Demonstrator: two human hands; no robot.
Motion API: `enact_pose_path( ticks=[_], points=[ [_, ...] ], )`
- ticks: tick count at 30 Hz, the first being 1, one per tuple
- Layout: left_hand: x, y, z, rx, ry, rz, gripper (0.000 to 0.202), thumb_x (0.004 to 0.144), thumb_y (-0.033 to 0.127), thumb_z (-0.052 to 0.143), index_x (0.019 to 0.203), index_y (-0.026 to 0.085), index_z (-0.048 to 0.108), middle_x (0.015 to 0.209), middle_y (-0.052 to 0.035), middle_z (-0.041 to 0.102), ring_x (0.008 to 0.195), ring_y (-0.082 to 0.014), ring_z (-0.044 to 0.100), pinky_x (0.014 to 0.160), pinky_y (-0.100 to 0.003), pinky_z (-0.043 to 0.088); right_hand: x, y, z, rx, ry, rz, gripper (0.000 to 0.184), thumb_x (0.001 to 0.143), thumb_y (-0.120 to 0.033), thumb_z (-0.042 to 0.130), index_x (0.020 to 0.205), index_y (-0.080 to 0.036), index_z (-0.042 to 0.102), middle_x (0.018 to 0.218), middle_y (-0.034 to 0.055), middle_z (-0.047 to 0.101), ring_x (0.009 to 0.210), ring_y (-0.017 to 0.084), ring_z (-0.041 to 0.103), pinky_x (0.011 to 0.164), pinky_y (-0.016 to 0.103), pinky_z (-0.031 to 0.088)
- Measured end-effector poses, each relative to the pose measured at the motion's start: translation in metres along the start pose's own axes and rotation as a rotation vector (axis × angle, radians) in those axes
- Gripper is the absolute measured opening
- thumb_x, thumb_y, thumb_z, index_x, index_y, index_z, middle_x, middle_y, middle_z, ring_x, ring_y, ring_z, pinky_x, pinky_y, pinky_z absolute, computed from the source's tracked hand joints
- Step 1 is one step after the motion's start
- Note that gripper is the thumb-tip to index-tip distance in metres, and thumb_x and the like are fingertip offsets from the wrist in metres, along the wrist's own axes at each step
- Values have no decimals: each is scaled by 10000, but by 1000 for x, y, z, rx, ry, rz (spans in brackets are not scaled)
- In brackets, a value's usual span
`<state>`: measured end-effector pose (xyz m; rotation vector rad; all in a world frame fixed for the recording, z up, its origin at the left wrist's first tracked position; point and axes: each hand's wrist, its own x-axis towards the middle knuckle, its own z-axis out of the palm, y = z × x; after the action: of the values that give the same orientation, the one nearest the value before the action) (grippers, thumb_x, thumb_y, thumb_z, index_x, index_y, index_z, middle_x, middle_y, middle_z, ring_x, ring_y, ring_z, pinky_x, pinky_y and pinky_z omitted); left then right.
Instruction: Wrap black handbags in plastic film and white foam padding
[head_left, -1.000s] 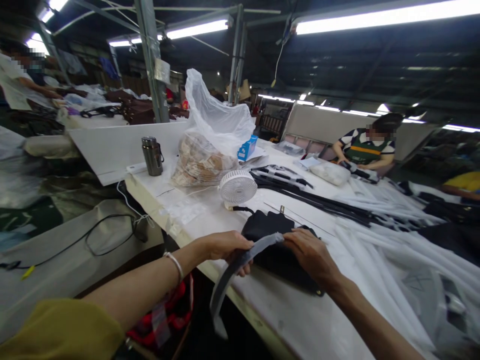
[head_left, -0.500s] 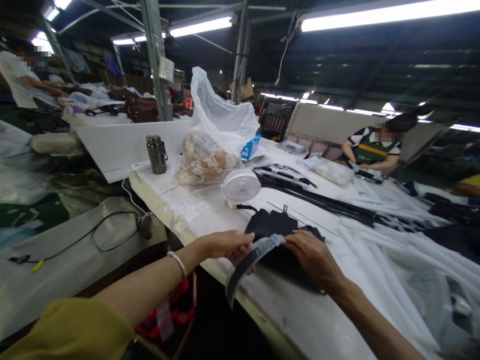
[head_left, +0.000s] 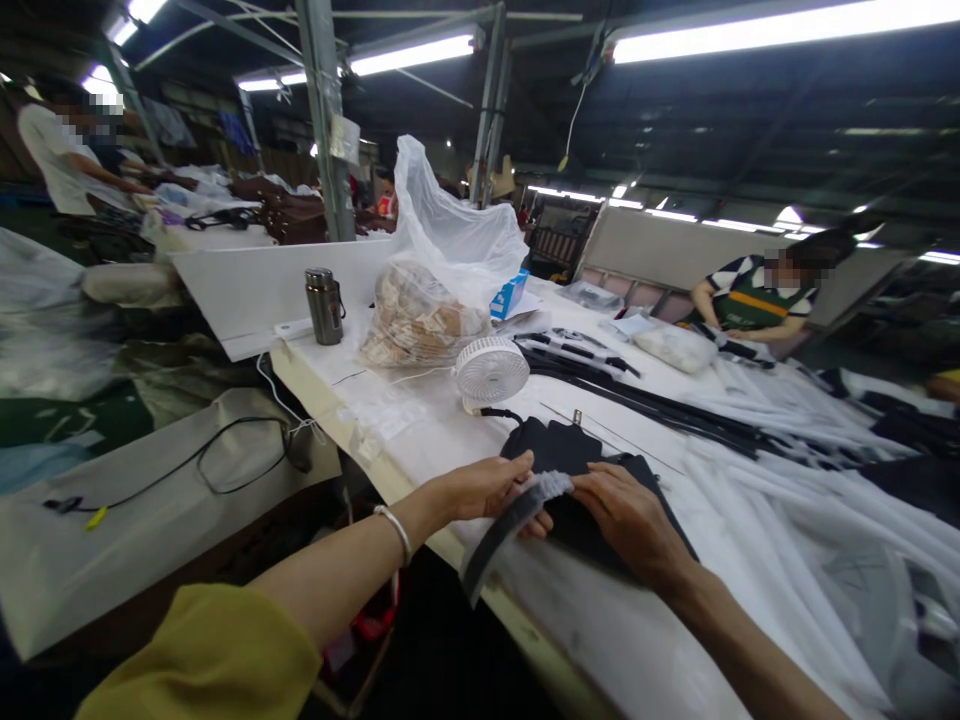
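Note:
A black strap (head_left: pixel 491 545) in a clear plastic sleeve (head_left: pixel 553 485) arches over a black bag (head_left: pixel 551 445) and hangs past the table's front edge. My left hand (head_left: pixel 499 488) is closed on the strap, thumb on top and fingers underneath. On the other side, my right hand (head_left: pixel 630 515) pinches the strap's upper end, where the plastic is bunched into wrinkles. Its palm is over the bag, which lies on the white table; a metal clasp (head_left: pixel 577 417) stands up at the bag's far edge.
Behind the bag stands a small white fan (head_left: pixel 491 370), with a plastic sack of beige pieces (head_left: pixel 424 315) and a steel flask (head_left: pixel 324 306) farther back. Black straps (head_left: pixel 630 395) and white-wrapped lengths (head_left: pixel 780 500) cover the right side. A co-worker (head_left: pixel 765 295) sits across the table.
My left hand has moved right along the strap, closer to my right hand. The plastic near my right fingers is more bunched. The view has shifted slightly.

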<state>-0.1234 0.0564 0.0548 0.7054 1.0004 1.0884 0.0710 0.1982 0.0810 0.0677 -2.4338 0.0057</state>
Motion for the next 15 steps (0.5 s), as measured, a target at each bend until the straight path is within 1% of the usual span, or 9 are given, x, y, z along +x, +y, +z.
enact_pose_path(
  ticks=[2, 3, 5, 6, 8, 9, 11, 15],
  points=[
    [-22, -14, -9, 17, -29, -25, 668, 813, 746, 493, 919, 113, 677, 820, -120, 738, 652, -172, 677, 605, -261, 498, -4, 4, -1, -12, 23, 39, 193, 973, -215, 503, 925, -201, 689, 837, 42, 737, 858, 228, 690, 852, 393, 576],
    [-34, -23, -13, 22, -24, -42, 640, 779, 741, 555, 893, 124, 680, 813, -100, 735, 652, -160, 669, 612, -250, 495, -4, 5, -2, -12, 28, 49, 190, 972, -221, 506, 929, -203, 689, 837, 42, 737, 856, 229, 691, 852, 396, 576],
    [-59, -41, -20, 29, -5, -63, 534, 734, 653, 687, 833, 128, 686, 757, -66, 718, 635, -138, 653, 631, -233, 489, -4, 5, -2, -1, 26, 52, 200, 975, -224, 498, 928, -208, 692, 843, 43, 740, 833, 224, 694, 855, 402, 577],
    [-68, -49, -20, 25, -5, -68, 498, 725, 612, 721, 819, 123, 688, 720, -58, 707, 604, -134, 640, 621, -234, 484, -2, 4, -1, 9, 24, 44, 206, 976, -222, 493, 926, -211, 693, 841, 42, 741, 816, 220, 695, 852, 403, 578],
    [-77, -59, -17, -16, 5, -52, 460, 711, 556, 756, 787, 108, 685, 653, -52, 683, 529, -135, 610, 585, -251, 476, 2, 1, 1, 30, 25, 19, 209, 978, -219, 490, 924, -212, 691, 829, 40, 740, 791, 214, 695, 845, 403, 580],
    [-76, -61, -14, -48, 15, -34, 461, 709, 550, 757, 781, 101, 680, 633, -55, 676, 502, -140, 600, 567, -262, 472, 4, -2, 2, 38, 22, 7, 205, 977, -215, 491, 925, -212, 690, 825, 39, 739, 787, 213, 695, 847, 405, 579],
    [-66, -55, -6, -111, 56, 19, 456, 697, 537, 762, 767, 97, 663, 614, -58, 668, 495, -151, 601, 566, -278, 479, 7, -7, 5, 49, 5, -13, 207, 974, -196, 488, 926, -213, 689, 822, 39, 736, 782, 211, 693, 864, 412, 573],
    [-28, -26, 7, -193, 121, 108, 422, 704, 516, 759, 765, 120, 628, 594, -18, 638, 530, -143, 612, 650, -305, 527, 6, -15, 11, 62, -67, -49, 265, 972, -134, 449, 898, -213, 691, 777, 34, 716, 770, 200, 683, 915, 423, 549]
  ],
)
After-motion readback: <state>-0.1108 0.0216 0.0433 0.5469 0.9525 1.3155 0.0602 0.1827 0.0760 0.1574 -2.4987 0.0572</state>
